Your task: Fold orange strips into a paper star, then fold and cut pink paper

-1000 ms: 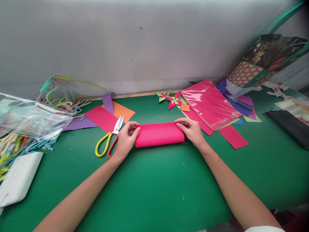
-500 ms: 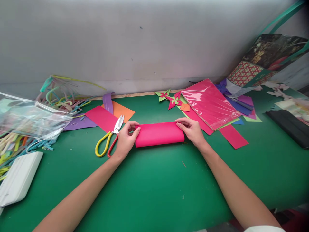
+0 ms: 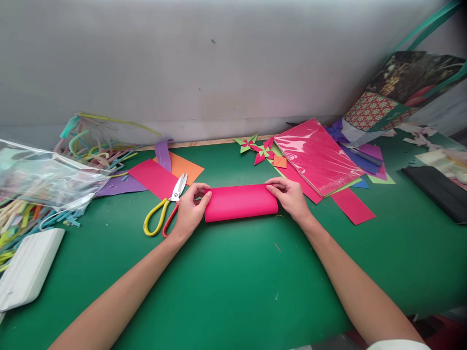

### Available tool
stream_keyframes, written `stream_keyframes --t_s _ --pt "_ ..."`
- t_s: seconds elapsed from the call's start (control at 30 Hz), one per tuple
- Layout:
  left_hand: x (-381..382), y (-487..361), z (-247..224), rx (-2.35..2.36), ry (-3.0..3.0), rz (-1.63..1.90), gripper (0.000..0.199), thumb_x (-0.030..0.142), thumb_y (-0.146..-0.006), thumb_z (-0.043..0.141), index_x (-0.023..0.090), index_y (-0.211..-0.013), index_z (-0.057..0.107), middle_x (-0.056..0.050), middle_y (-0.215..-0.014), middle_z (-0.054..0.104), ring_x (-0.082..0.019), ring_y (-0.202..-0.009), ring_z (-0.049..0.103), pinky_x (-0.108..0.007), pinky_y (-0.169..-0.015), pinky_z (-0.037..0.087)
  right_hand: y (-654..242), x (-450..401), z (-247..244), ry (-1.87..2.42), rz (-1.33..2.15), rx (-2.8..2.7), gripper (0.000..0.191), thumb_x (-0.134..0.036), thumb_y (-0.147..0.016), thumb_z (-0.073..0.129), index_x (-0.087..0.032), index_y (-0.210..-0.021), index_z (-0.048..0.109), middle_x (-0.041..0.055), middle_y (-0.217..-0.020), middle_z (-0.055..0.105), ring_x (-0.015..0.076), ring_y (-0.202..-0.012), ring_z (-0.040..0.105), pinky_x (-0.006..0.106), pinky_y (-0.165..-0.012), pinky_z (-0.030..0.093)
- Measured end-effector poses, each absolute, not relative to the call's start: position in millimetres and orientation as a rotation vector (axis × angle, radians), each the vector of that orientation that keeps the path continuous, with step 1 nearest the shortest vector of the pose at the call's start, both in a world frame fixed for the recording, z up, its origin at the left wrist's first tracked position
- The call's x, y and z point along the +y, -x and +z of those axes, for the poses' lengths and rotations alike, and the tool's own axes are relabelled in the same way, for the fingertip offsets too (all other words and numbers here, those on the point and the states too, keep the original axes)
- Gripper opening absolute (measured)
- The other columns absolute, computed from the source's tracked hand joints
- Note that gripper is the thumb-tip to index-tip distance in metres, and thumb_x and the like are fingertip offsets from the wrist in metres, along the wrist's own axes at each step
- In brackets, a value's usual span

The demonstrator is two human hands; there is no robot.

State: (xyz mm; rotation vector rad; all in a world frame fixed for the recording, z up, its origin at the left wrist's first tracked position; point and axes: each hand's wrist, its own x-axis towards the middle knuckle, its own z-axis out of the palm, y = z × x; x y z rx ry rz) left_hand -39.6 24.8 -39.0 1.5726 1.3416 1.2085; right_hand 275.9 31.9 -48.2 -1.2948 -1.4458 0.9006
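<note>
A bright pink sheet of paper [image 3: 241,203] is bent over on itself, its rounded fold facing me and its edges at the far side. My left hand [image 3: 192,206] pinches its far left corner between thumb and fingers. At the far right corner my right hand [image 3: 290,195] pinches it the same way. Just left of my left hand lie scissors [image 3: 164,206] with one yellow and one red handle, blades slightly apart and pointing away; my wrist is close to the red handle.
Behind the scissors are pink [image 3: 153,177], orange and purple papers. Folded paper stars [image 3: 263,153] and a plastic-wrapped pink paper pack [image 3: 317,158] lie at back right. Left stand a clear bag [image 3: 47,175], coloured strips and a white case [image 3: 32,267]. A black pouch [image 3: 438,192] is far right.
Almost nothing differs. Both hands keep hold of the bent pink paper in the same place; its right end has shifted very slightly.
</note>
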Motion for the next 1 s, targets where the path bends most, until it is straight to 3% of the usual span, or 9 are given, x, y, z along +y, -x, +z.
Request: stream_keyframes --t_s 0.3,0.57,1.0 --pt "23.5 39.8 -38.0 1.397 -1.64 1.167 0.015 0.034 -0.094 0.062 0.023 -0.104 0.066 -0.003 -0.094 0.066 -0.019 -0.091 0.065 -0.029 -0.075 0.053 -276.0 32.9 -50.2 1.329 0.814 -1.52 0.02 -0.042 -0.088 0.073 -0.023 -0.09 0.075 0.0055 -0.087 0.077 0.0245 -0.081 0.073 0.037 -0.076 0.057" --pt "25.8 39.2 -37.8 1.527 -1.884 1.0 0.012 0.026 -0.096 0.056 0.023 -0.104 0.064 -0.004 -0.098 0.067 -0.021 -0.088 0.064 -0.035 -0.079 0.051 -273.9 30.0 -44.3 1.424 0.509 -1.705 0.013 -0.033 -0.091 0.068 -0.023 -0.086 0.076 0.0049 -0.083 0.071 0.0203 -0.068 0.058 0.035 -0.065 0.047" --pt "28.4 38.6 -38.0 1.546 -2.118 0.837 0.012 0.016 -0.093 0.054 0.021 -0.099 0.064 -0.004 -0.091 0.066 -0.022 -0.09 0.06 -0.034 -0.08 0.047 -275.4 34.1 -49.9 1.522 0.497 -1.813 0.01 -0.024 -0.089 0.067 -0.022 -0.087 0.077 0.0038 -0.082 0.071 0.0196 -0.071 0.061 0.033 -0.07 0.047"
